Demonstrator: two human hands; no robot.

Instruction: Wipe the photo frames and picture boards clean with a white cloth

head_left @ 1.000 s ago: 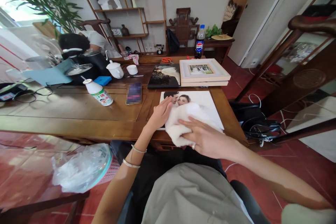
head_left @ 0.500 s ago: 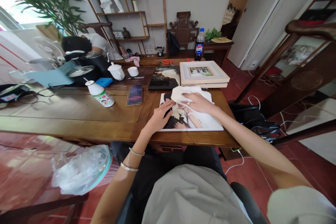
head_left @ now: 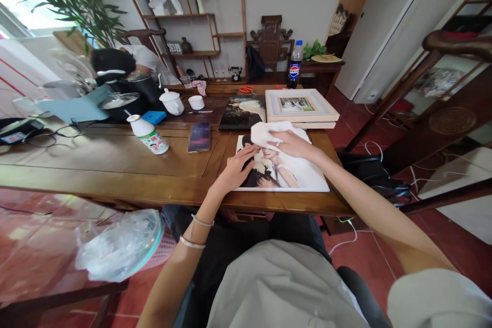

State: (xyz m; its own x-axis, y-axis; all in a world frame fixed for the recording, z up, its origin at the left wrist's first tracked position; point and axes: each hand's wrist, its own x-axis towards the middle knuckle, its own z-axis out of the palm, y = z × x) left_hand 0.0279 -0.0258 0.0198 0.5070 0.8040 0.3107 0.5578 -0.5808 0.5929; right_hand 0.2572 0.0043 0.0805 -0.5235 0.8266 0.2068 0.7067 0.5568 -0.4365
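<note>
A photo panel [head_left: 265,177] with a wedding portrait lies flat at the table's front edge. My left hand [head_left: 236,169] rests on its left side, fingers stretched out flat. On the upper part of the picture, my right hand [head_left: 295,144] presses a bunched white cloth [head_left: 263,133], its fingers bent over the fabric. The cloth and hand hide part of the panel's top edge. Just behind lie a dark photo panel [head_left: 242,115] and, to its right, a stack of pale picture frames [head_left: 323,106].
On the wooden table [head_left: 184,169] are a phone [head_left: 199,137], a white drink bottle [head_left: 148,135], a teapot [head_left: 171,102], a cup [head_left: 196,102], orange scissors [head_left: 246,89] and a cola bottle [head_left: 294,65]. A bagged basket [head_left: 148,253] stands below left. Another person [head_left: 134,61] is at the back left.
My right hand and the cloth have shifted slightly up the panel, and more of the portrait shows beneath. My left hand stays in place on the panel.
</note>
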